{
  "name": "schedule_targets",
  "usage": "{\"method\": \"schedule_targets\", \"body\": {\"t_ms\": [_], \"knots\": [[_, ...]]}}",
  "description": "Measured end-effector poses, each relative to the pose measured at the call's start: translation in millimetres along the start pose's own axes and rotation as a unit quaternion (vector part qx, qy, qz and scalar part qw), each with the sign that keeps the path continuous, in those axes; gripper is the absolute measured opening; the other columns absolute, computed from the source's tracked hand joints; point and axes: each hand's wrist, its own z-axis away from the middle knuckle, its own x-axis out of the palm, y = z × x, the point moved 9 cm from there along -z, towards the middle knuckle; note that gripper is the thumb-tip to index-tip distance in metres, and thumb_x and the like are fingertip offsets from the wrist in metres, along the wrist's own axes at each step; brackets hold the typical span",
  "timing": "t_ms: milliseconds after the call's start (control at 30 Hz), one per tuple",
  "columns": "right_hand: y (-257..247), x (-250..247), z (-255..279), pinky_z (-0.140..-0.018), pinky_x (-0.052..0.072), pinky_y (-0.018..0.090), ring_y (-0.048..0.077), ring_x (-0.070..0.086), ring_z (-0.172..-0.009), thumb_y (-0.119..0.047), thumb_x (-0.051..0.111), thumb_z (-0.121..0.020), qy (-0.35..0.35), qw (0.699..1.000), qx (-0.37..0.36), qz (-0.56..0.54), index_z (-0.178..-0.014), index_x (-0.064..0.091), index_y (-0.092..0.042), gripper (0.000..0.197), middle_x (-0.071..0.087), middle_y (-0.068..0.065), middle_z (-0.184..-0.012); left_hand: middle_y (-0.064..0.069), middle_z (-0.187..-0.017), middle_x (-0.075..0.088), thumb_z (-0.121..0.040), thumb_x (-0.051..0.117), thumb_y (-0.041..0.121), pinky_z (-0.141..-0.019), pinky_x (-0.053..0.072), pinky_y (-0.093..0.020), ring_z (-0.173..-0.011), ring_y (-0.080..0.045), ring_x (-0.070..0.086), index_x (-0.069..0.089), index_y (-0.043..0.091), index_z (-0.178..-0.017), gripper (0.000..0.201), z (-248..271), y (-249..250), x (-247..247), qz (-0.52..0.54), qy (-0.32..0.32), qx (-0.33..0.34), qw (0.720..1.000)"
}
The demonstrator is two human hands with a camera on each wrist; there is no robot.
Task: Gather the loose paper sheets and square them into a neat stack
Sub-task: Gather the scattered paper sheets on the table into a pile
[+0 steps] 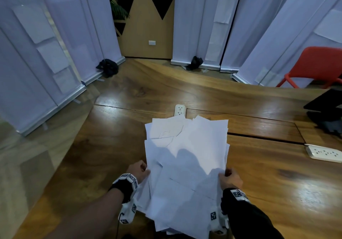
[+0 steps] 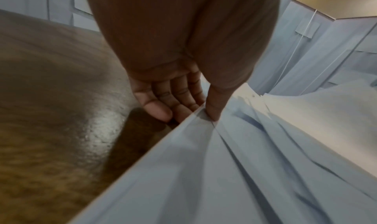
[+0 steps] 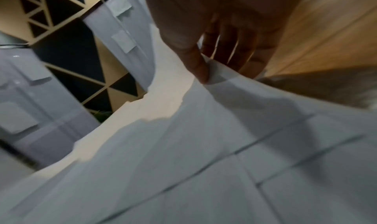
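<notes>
A loose, uneven pile of white paper sheets is held between both hands above the wooden table, its edges fanned out and misaligned. My left hand pinches the pile's left edge, thumb on top of the sheets and fingers underneath. My right hand pinches the right edge, thumb pressed on the top sheet with the fingers below it. The sheets sag and curve between the two hands.
A white socket block is set into the table just beyond the paper. A white power strip lies at the right. A dark object sits at the far right edge. A red chair and white banner stands surround the table.
</notes>
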Motion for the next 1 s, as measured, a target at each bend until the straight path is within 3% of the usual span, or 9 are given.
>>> {"method": "schedule_targets", "body": {"t_ms": [100,233,333,433,533,667,766,866,1000], "knots": [[21.4,-13.3,-6.4,-0.081,0.043,0.036,0.034,0.058,-0.09,-0.012,0.064,-0.082,-0.013,0.999,0.025,-0.044,-0.098,0.06,-0.004,0.018,0.066,0.026,-0.109,-0.001,-0.081,0.063,-0.079,0.066,0.025,-0.075,0.051,-0.032,-0.077,-0.019,0.059,0.055,0.018,-0.082,0.014,0.0,6.2,-7.2,0.004,0.038,0.012,0.999],[36.6,-9.1,-12.4,-0.085,0.047,0.04,0.035,0.062,-0.097,-0.026,0.069,-0.068,-0.037,0.995,0.029,-0.09,-0.117,0.061,0.004,0.058,0.067,0.023,-0.112,-0.001,-0.091,0.057,-0.083,0.06,0.026,-0.074,0.051,-0.034,-0.082,-0.02,0.057,0.055,0.018,-0.099,0.019,5.9,50.8,-20.6,-0.014,0.154,0.12,0.981],[30.4,-3.6,-6.8,-0.095,0.043,0.041,0.041,0.057,-0.118,-0.023,0.079,-0.075,-0.041,0.992,0.024,-0.117,-0.128,0.056,0.003,0.063,0.062,0.023,-0.126,-0.003,-0.101,0.058,-0.086,0.057,0.031,-0.078,0.048,-0.03,-0.083,-0.017,0.054,0.057,0.017,-0.109,0.027,2.3,76.5,1.4,-0.036,0.096,0.148,0.984],[32.3,5.5,-4.9,-0.09,0.044,0.036,0.035,0.061,-0.106,-0.014,0.082,-0.073,-0.059,0.988,0.023,-0.141,-0.126,0.056,0.004,0.062,0.063,0.023,-0.123,-0.006,-0.109,0.062,-0.087,0.058,0.031,-0.084,0.046,-0.028,-0.098,-0.023,0.061,0.058,0.013,-0.117,0.035,-3.1,76.3,16.4,-0.03,0.04,0.1,0.994],[36.7,8.9,-2.7,-0.086,0.045,0.035,0.027,0.056,-0.091,-0.016,0.082,-0.073,-0.07,0.985,0.034,-0.154,-0.123,0.059,0.002,0.058,0.065,0.023,-0.121,-0.004,-0.096,0.069,-0.087,0.058,0.03,-0.075,0.045,-0.024,-0.09,-0.02,0.063,0.064,0.016,-0.099,0.02,-2.0,73.5,20.2,-0.04,0.029,0.083,0.995],[38.9,6.5,-4.6,-0.09,0.045,0.039,0.039,0.061,-0.11,-0.018,0.08,-0.077,-0.06,0.983,0.043,-0.169,-0.123,0.059,0.004,0.055,0.064,0.023,-0.122,0.001,-0.077,0.067,-0.079,0.066,0.03,-0.071,0.051,-0.024,-0.077,-0.015,0.063,0.067,0.021,-0.077,0.009,-3.3,67.2,24.9,-0.078,-0.043,0.07,0.994],[38.5,7.6,-6.0,-0.091,0.047,0.041,0.04,0.06,-0.113,-0.019,0.079,-0.076,-0.049,0.982,0.049,-0.177,-0.123,0.059,0.001,0.055,0.064,0.023,-0.124,0.011,-0.056,0.064,-0.069,0.074,0.029,-0.062,0.049,-0.021,-0.061,-0.008,0.061,0.069,0.023,-0.062,0.011,4.5,63.4,36.3,-0.09,-0.167,0.031,0.981],[38.0,7.6,-8.1,-0.088,0.045,0.038,0.04,0.059,-0.114,-0.018,0.076,-0.078,-0.042,0.983,0.055,-0.169,-0.124,0.059,0.001,0.053,0.063,0.023,-0.125,0.01,-0.05,0.065,-0.071,0.074,0.034,-0.048,0.047,-0.016,-0.055,-0.007,0.065,0.072,0.02,-0.064,0.015,27.0,61.4,52.6,-0.16,-0.314,0.008,0.936],[33.9,7.7,-9.9,-0.092,0.042,0.037,0.04,0.056,-0.118,-0.019,0.077,-0.078,-0.046,0.98,0.049,-0.187,-0.125,0.057,0.003,0.056,0.062,0.02,-0.127,0.007,-0.071,0.071,-0.075,0.066,0.043,-0.064,0.05,-0.019,-0.079,-0.016,0.069,0.073,0.022,-0.074,0.021,6.3,74.3,27.8,-0.159,-0.163,0.067,0.971]]}}
